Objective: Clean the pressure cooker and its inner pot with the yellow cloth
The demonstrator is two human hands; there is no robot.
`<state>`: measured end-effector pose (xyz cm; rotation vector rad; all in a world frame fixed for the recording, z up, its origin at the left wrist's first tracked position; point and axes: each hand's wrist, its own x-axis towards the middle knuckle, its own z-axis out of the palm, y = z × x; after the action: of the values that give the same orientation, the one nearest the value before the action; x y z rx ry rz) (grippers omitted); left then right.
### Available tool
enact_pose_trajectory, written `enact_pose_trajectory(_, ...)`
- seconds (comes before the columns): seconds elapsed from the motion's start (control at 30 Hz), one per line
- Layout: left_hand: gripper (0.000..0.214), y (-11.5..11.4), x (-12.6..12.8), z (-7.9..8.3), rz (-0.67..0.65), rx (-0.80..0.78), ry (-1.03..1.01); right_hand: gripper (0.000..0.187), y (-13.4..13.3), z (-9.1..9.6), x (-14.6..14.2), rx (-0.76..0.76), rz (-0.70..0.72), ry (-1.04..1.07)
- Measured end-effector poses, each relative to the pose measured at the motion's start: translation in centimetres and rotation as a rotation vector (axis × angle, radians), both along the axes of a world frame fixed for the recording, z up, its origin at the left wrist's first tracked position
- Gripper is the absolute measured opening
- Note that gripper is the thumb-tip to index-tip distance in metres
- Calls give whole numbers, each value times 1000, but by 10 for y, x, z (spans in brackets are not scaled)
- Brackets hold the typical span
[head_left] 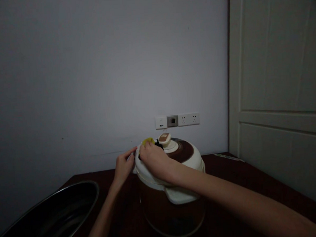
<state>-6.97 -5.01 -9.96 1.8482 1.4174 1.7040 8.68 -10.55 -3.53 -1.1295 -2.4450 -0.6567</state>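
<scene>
A brown and white electric cooker (176, 209) stands upright, its domed lid topped by a cream and brown knob (164, 138). My right hand (153, 157) reaches across the front and presses a yellow cloth (148, 140) with dark patches onto the lid's left part. Its fingers are bent over the cloth, which is mostly hidden under them. At the lid's left edge is my left hand (125, 166), with the index finger stretched out and the thumb apart. It rests against or close beside the rim and holds nothing that I can see.
A wide metal basin (91, 187) sits at the lower left. The dark red tabletop (230, 182) meets the wall behind the cooker, below a row of sockets (183, 120). A thin flat strip (229, 157) lies at the back right, near a pale door (278, 91).
</scene>
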Motion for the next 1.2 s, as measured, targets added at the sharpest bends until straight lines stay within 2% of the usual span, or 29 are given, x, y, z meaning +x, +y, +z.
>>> enact_pose_trajectory(0.17,39,4,-2,-2,48,-53,7,33,-21,-8,45,-82,95,71)
enact_pose_trajectory(0.33,40,9,-6,-5,46,-22,25,43,-25,-11,93,-166,88,194)
enact_pose_trajectory(0.43,40,9,-7,-6,26,-12,23,42,-29,-10,105,-209,63,248)
enact_pose_trajectory(0.57,40,10,-9,-6,7,-12,29,39,-32,-10,93,-213,69,293)
enact_pose_trajectory(0.73,49,23,-18,-10,-106,-16,-29,31,-11,-13,40,-111,362,229)
enact_pose_trajectory(0.83,53,29,-22,-12,-183,18,-68,32,7,-12,13,-111,351,140)
enact_pose_trajectory(0.9,53,30,-23,-13,-171,30,-51,31,9,-12,5,-95,341,60)
enact_pose_trajectory(1.03,56,28,-23,-13,-114,36,6,34,-16,-19,22,-16,435,-15)
enact_pose_trajectory(1.2,59,27,-23,-15,-58,53,62,43,-54,-45,78,-54,587,-66)
